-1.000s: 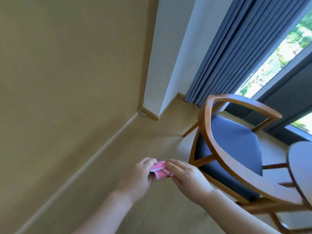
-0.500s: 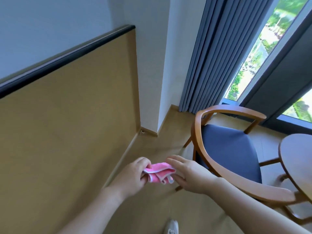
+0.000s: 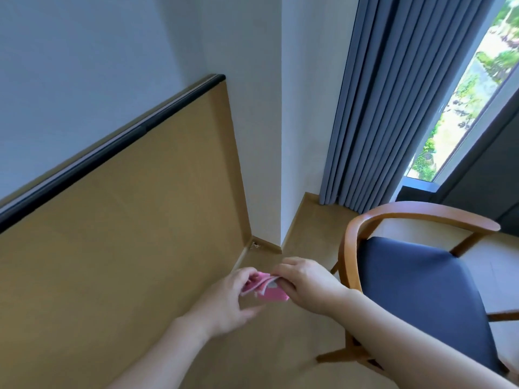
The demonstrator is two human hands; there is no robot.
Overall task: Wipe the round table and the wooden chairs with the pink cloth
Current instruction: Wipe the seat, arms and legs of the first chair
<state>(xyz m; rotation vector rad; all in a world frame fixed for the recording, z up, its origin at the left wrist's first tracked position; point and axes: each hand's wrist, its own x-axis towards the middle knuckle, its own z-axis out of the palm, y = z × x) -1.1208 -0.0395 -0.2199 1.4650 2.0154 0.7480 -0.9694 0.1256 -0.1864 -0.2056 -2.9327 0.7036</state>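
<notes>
A small folded pink cloth (image 3: 265, 287) hangs in the air between my two hands, above the floor. My left hand (image 3: 227, 301) pinches its left side with curled fingers. My right hand (image 3: 306, 284) grips its right side from above. To the right stands a wooden chair (image 3: 351, 248) with a curved backrest rail and a dark blue seat cushion (image 3: 415, 290); my right forearm crosses in front of its near frame. The round table is out of view.
A tan wall panel (image 3: 126, 262) with a black top trim fills the left. A white wall corner (image 3: 278, 136) juts out behind the hands. Grey curtains (image 3: 393, 108) and a window (image 3: 463, 108) stand beyond the chair. Wooden floor (image 3: 266, 346) lies below.
The view has tilted up and shifted left, so the round table has left the frame. Both hands still hold the pink cloth, now more bunched and folded between them.
</notes>
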